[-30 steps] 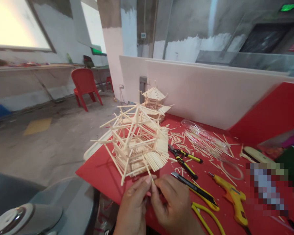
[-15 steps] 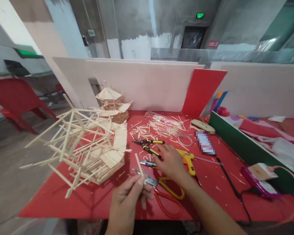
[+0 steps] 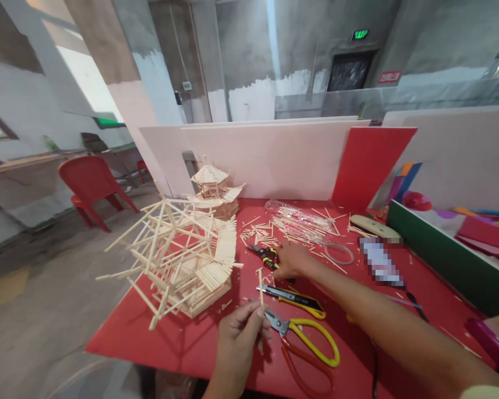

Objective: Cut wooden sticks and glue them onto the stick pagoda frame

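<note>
Wooden stick point(image 3: 261, 288) stands pinched in the left hand point(image 3: 239, 332), near the scissors point(image 3: 279, 325). The right hand point(image 3: 291, 260) covers part of the pliers point(image 3: 268, 256) on the red tabletop point(image 3: 120, 338); whether it grips them, I cannot tell.

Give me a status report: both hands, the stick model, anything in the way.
Left hand pinching a wooden stick. Right hand at the pliers, grip unclear. Stick model only partly slatted. Possibly in the way: utility knife and scissors near left hand.
</note>
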Available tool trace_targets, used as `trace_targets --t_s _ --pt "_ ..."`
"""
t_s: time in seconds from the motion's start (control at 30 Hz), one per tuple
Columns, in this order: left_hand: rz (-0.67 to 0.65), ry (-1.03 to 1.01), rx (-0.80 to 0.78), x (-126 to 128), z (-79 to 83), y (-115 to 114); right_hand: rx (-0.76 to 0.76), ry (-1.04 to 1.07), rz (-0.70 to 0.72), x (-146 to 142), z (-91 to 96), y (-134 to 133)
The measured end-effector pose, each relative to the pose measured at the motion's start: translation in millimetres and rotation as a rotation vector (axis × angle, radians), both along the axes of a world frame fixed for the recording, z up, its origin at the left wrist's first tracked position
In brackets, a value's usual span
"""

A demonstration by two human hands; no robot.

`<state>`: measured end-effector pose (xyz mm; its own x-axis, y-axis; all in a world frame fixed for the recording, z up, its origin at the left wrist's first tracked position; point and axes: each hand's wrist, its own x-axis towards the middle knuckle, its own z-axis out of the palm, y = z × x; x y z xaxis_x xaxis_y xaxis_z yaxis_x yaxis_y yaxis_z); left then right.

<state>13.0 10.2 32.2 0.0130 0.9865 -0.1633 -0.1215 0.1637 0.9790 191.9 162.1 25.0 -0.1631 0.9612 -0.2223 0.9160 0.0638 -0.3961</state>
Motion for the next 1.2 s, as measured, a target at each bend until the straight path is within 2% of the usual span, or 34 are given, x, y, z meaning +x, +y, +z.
trace_targets --t_s 0.13,0.23,0.33,0.43,0.5,0.53,0.63,0.77,0.87,0.97,1.1,1.2 --pt "0.007 -0.003 0.008 1.0 3.1 2.5 -0.143 0.321 -0.019 19.3 16.8 7.8" --pt "0.006 -0.024 0.01 -2.0 6.4 2.8 -0.22 0.643 -0.007 35.4 29.1 -3.7" --pt "-0.002 -0.061 -0.01 -5.3 8.7 3.4 -0.287 0.928 0.029 45.9 31.4 -40.7" --pt "-0.02 -0.066 -0.023 -6.4 10.3 6.7 -0.364 1.116 0.027 49.9 18.5 -96.3" --pt "-0.046 -0.042 -0.014 -6.5 11.3 9.6 -0.528 1.362 -0.131 49.6 6.4 -133.7" --pt "-0.058 -0.028 -0.006 -6.5 11.7 11.0 -0.605 1.391 -0.165 48.8 1.8 -149.9" --pt "-0.081 -0.006 0.023 -6.9 12.3 13.8 -0.69 1.336 -0.254 45.9 0.6 -181.1" --pt "-0.092 0.003 0.039 -9.3 12.3 12.3 -0.666 1.229 -0.262 46.0 23.6 -187.4" --pt "-0.119 0.045 0.048 -12.9 14.1 8.9 -0.545 0.965 -0.131 44.1 38.9 -182.9" --pt "-0.159 0.089 0.047 -17.1 18.4 6.9 -0.37 0.722 0.034 39.4 40.6 -177.5" --pt "-0.186 0.146 0.069 -23.3 23.3 7.9 -0.178 0.575 0.122 39.4 34.0 -170.7" --pt "-0.141 0.137 0.078 -27.5 22.0 10.0 -0.16 0.539 0.154 44.3 33.5 -169.9"
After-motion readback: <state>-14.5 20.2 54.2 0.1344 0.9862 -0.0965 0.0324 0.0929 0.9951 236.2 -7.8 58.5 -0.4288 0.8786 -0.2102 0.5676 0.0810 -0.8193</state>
